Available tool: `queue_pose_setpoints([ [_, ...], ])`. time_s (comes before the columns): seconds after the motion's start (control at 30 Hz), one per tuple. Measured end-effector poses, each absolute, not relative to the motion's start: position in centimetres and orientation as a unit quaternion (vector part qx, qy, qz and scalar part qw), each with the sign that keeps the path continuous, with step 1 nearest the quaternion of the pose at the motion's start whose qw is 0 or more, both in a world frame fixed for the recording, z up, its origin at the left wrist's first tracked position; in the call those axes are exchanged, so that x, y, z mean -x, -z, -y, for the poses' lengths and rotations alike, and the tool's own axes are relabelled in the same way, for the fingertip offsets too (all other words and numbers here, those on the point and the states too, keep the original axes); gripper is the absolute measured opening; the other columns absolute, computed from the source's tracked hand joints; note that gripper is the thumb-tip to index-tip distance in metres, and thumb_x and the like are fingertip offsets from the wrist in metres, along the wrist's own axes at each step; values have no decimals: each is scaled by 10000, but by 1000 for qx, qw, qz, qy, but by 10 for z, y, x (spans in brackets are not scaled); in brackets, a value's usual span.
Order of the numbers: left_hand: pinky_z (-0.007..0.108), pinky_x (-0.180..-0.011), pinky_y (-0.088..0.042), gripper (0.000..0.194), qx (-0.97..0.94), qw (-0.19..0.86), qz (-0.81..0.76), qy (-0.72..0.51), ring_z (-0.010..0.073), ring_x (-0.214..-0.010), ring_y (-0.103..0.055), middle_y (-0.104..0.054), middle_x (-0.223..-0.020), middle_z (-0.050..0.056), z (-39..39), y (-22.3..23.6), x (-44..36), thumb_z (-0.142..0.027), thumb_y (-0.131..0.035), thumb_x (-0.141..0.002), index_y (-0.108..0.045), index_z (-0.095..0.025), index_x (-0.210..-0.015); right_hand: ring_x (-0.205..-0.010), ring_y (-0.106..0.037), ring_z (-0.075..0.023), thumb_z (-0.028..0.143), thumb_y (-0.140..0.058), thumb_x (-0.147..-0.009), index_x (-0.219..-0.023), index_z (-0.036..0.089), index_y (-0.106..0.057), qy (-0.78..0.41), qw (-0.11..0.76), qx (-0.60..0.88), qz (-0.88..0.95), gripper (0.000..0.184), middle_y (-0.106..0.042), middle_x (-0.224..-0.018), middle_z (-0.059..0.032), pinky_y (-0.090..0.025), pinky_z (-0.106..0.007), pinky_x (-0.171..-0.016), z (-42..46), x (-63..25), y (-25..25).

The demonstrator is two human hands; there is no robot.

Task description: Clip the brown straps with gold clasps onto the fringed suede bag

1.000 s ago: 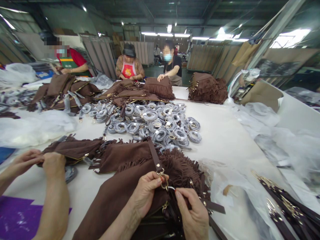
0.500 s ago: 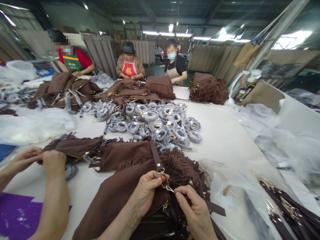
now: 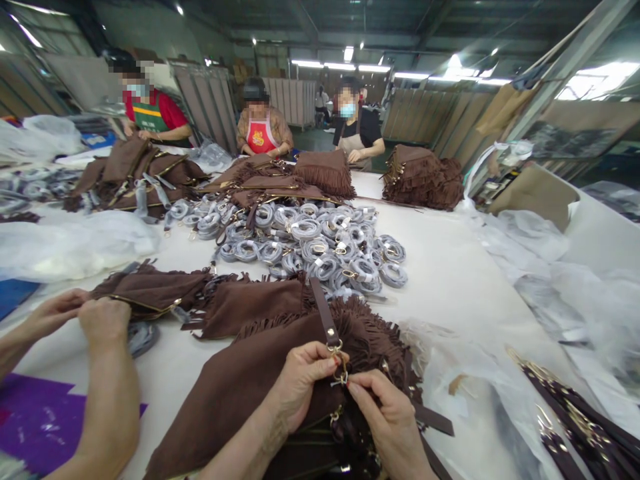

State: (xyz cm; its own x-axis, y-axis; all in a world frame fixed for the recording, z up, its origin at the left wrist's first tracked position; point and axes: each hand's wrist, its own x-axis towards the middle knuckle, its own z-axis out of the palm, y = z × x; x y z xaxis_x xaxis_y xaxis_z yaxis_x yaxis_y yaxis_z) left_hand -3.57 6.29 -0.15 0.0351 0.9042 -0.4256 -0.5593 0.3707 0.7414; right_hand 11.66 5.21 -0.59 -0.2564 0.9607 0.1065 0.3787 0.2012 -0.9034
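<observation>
My left hand [image 3: 300, 383] is closed on a gold metal snap hook [image 3: 343, 365], which hangs from a short brown strap [image 3: 324, 313]. The fingers of my right hand [image 3: 385, 417] are pinched together just beside the hook's lower end. At that end sits a thin white strip [image 3: 339, 383]; whether the right fingertips still grip it is hard to tell. Beneath both hands lies a large brown fringed bag [image 3: 235, 393], partly covered by my forearms. More gold fittings [image 3: 336, 415] show on it below the hook.
A co-worker's hands [image 3: 103, 320] work on a brown bag [image 3: 155, 297] at the left. Wrapped coiled straps [image 3: 320, 243] are heaped mid-table. Dark straps with hooks [image 3: 575, 413] lie at right beside clear plastic [image 3: 480, 400]. Several people stand across the table behind stacked bags [image 3: 423, 177].
The white strip, stretched between the hook and my right fingertips before, now lies bunched at the hook's end. The strap and hook have shifted slightly right in view, and my left hand with them.
</observation>
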Motion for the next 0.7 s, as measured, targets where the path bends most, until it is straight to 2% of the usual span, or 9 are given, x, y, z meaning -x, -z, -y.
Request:
queue_pose_setpoints([
  [0.17, 242, -660, -397, 188, -312, 657, -505, -466, 140, -659, -541, -659, -717, 34, -62, 2, 35, -314, -673, -655, -671, -135, -714, -690, -596, -147, 311, -471, -896, -811, 203, -640, -387, 350, 489, 699, 218, -629, -747, -16, -463, -212, -631, -50, -117, 13],
  [0.3, 258, -725, -390, 177, -511, 507, -576, -387, 171, -774, -545, -622, -802, 34, -52, -5, 42, -292, -515, -781, -651, -179, -775, -685, -610, -153, 310, -471, -894, -809, 204, -646, -368, 358, 489, 706, 221, -641, -741, -19, -474, -219, -622, -49, -118, 11],
  [0.43, 269, -706, -377, 90, -588, 417, -608, -333, 176, -763, -527, -581, -773, 23, -40, -5, 45, -246, -548, -776, -580, -194, -710, -678, -611, -149, 292, -468, -895, -803, 211, -646, -367, 351, 484, 713, 216, -637, -736, -13, -473, -215, -618, -49, -118, 12],
  [0.53, 283, -689, -351, 138, -624, 371, -615, -307, 179, -740, -516, -585, -727, 23, -37, 1, 42, -210, -557, -776, -557, -192, -639, -683, -607, -147, 279, -468, -896, -814, 210, -639, -368, 348, 481, 716, 201, -630, -743, -13, -470, -211, -624, -48, -118, 16],
  [0.7, 296, -659, -313, 213, -674, 304, -589, -325, 169, -675, -487, -579, -671, 29, -36, 6, 38, -195, -477, -817, -525, -186, -610, -699, -600, -143, 245, -452, -899, -841, 213, -624, -370, 331, 470, 729, 185, -622, -763, -15, -465, -207, -638, -49, -121, 14],
])
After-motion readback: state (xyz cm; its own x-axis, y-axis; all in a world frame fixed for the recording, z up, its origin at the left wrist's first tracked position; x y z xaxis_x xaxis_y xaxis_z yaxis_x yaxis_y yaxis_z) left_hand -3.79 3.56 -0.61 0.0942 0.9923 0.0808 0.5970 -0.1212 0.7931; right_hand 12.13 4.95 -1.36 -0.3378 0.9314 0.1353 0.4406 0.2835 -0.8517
